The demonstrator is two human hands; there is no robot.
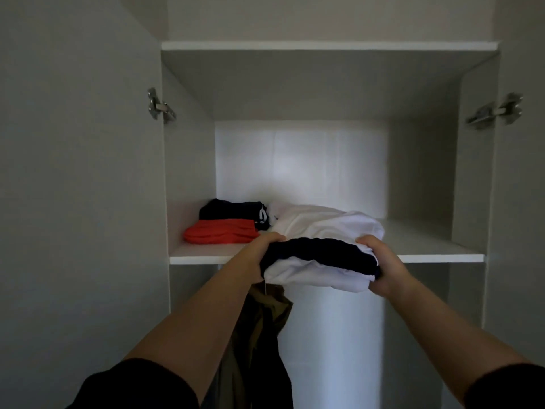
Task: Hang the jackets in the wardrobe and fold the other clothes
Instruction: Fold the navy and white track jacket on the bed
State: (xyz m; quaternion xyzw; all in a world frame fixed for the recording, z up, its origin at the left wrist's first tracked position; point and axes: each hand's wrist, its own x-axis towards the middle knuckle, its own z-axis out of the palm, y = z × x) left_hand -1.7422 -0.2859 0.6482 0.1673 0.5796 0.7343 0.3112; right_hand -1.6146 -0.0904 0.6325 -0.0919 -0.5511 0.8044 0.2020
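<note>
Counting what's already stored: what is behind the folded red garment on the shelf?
A folded dark garment lies directly behind the red garment, with a white marking at its right end. Its lower front is hidden by the red one.

white-and-navy bundle (318, 261), red-orange garment (221, 231), olive jacket (265, 320)

One wide-angle camera, worn on the person's head, looks forward from close up into the open wardrobe (188, 160), its eye level between the upper shelf (324, 46) and lower shelf (436, 256), so the left hand (259, 253) and right hand (385, 270) gripping folded clothes (312, 271) sit just below mid-frame.
</note>
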